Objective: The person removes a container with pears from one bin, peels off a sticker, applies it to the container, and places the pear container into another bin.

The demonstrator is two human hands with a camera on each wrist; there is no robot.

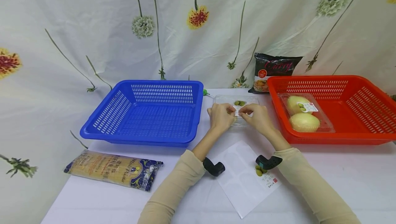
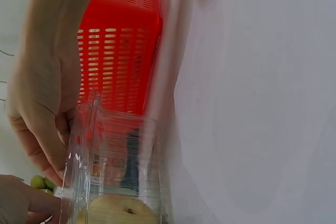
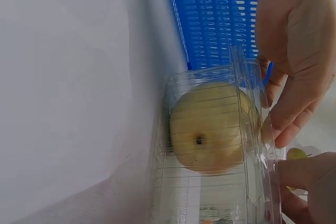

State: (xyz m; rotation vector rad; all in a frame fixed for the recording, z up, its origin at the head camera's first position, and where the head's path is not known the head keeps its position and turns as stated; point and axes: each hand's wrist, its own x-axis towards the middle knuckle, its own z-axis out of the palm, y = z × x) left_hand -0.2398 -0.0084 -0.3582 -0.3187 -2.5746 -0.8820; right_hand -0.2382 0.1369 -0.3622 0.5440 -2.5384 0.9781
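Note:
A clear plastic clamshell box (image 1: 223,99) stands between the blue and red baskets. Inside it is a pale yellow round fruit (image 3: 210,129) with a dark dimple, seen through the box's side in the right wrist view. Over the lid is a small white label (image 1: 237,108) printed with green fruit. My left hand (image 1: 221,115) pinches the label's left edge between thumb and fingertips. From the other side my right hand (image 1: 257,116) pinches its right edge. The fingertips of both hands come close together, right at the lid.
A blue basket (image 1: 154,140) is at left, a red basket (image 1: 349,136) at right with a boxed pair of yellow fruits (image 1: 304,122). Behind leans a black curry packet (image 1: 273,66). A noodle packet (image 1: 111,169) lies front left; a label sheet (image 1: 244,179) lies under my forearms.

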